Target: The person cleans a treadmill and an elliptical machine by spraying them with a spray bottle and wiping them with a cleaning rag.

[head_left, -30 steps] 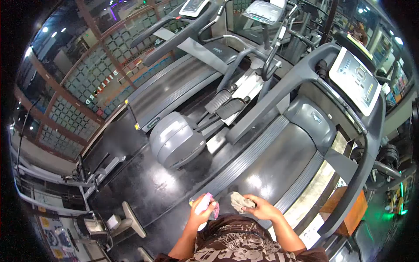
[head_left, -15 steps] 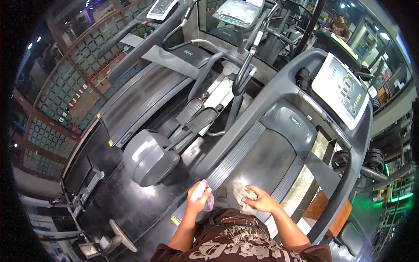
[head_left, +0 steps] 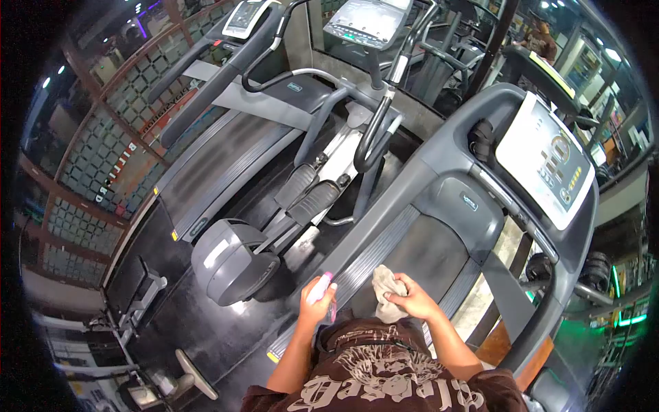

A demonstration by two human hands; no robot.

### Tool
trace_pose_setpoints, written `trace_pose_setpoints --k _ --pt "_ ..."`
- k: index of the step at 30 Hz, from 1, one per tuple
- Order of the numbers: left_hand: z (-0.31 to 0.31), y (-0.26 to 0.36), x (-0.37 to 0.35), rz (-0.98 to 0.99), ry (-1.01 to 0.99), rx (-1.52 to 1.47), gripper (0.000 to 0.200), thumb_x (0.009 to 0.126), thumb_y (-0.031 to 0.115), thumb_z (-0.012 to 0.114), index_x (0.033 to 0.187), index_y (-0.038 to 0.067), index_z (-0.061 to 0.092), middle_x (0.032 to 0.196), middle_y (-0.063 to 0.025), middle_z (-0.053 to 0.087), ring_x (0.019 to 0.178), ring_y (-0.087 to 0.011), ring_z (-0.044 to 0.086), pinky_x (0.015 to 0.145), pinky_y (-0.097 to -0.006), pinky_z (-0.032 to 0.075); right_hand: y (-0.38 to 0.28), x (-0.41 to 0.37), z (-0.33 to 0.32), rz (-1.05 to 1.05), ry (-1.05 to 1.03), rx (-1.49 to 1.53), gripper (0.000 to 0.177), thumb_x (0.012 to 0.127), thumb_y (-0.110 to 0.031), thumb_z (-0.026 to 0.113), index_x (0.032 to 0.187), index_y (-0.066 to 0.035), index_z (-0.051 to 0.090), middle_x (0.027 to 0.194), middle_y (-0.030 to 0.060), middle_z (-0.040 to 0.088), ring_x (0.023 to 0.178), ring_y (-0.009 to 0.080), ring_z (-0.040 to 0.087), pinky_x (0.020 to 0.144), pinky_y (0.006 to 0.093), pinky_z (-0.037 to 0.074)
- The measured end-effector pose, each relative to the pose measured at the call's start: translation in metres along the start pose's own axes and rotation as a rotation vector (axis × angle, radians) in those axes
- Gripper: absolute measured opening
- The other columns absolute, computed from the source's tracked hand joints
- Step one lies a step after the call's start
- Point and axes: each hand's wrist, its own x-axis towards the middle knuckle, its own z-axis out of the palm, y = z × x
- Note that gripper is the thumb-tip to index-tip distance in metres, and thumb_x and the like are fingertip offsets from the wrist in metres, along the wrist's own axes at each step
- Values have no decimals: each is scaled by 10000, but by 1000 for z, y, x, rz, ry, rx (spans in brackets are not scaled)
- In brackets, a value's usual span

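Wrapped round a pink and white spray bottle [head_left: 319,289], my left hand [head_left: 311,307] is held in front of my body, left of centre. Much of the bottle is hidden behind the fingers. A crumpled light grey cloth [head_left: 386,294] is gripped in my right hand [head_left: 416,299], hanging from the fingers and thumb. Both hands are above the rear part of a treadmill, whose dark belt [head_left: 429,248] stretches out ahead of me. The treadmill's console [head_left: 547,161] is up to the right, beyond my reach in this view.
An elliptical trainer [head_left: 237,261] stands left of the treadmill, and a second treadmill [head_left: 233,161] is beyond it. The near treadmill's side rail [head_left: 384,213] slopes up to the right. Dumbbells [head_left: 594,269] lie on a rack at the right. Mirrors line the back.
The view has shifted slightly. My right hand has lifted the cloth a little, and my left hand has turned the spray bottle somewhat. Both hands keep their hold.
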Motion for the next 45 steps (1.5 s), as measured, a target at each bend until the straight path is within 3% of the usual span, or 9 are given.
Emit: trace_pose_setpoints --k 9,13,18,21,29,33,38,43,45 --pt "55 6 32 -261 313 21 212 905 199 758 953 10 673 728 -33 654 603 -138 638 561 -305 512 -77 104 -159 -267 8 -58 453 912 -144 745 1293 -61 515 1121 69 650 993 145 610 840 306 513" --pt "59 -14 34 -242 567 -143 265 906 219 755 964 -23 661 772 -77 676 551 -180 651 531 -327 525 -129 159 -238 -710 428 -481 548 811 -35 751 1317 -64 540 1187 170 604 1132 299 611 954 378 495" --pt "67 -20 37 -276 672 -141 264 956 227 669 1011 -29 635 827 -124 686 503 -232 645 502 -349 514 -184 238 -296 -629 682 -854 632 758 -32 737 1351 -154 555 1186 170 553 1051 405 578 930 469 496" --pt "65 -22 39 -308 680 -160 226 970 202 635 989 -24 631 816 -134 683 504 -240 648 502 -367 520 -158 276 -278 -558 707 -1239 580 746 -165 757 1304 -204 599 1150 139 555 1025 374 586 870 503 488" --pt "66 -22 43 -355 757 -208 290 947 269 647 907 -19 639 796 -131 676 508 -246 647 534 -372 546 -128 256 -186 -789 276 -1238 509 714 -188 763 1198 -152 609 1048 109 544 957 333 590 809 475 497" --pt "64 -34 40 -348 780 -292 362 941 193 657 1213 -43 611 828 -134 681 515 -247 650 524 -360 539 -137 247 -194 -832 111 -1243 529 750 -271 766 1241 -171 597 1055 111 540 993 335 571 818 494 490" --pt "75 -16 42 -288 766 -246 416 937 178 657 1281 -35 562 852 -137 681 535 -251 657 544 -361 542 -144 239 -213 -928 170 -1207 377 786 -436 749 1023 -145 723 1060 117 580 993 335 546 837 494 401" --pt "70 -16 38 -282 724 -274 503 921 165 675 1361 -30 528 853 -152 680 547 -257 670 549 -347 535 -128 248 -196 -1010 197 -1260 312 756 -370 753 940 -122 710 1001 89 600 959 325 556 830 504 395" --pt "67 -21 34 -271 723 -252 367 920 168 683 1215 -37 609 841 -137 684 540 -245 670 540 -343 532 -123 248 -183 -1010 194 -1284 283 754 -347 753 908 -117 700 984 84 603 948 322 558 824 502 396"
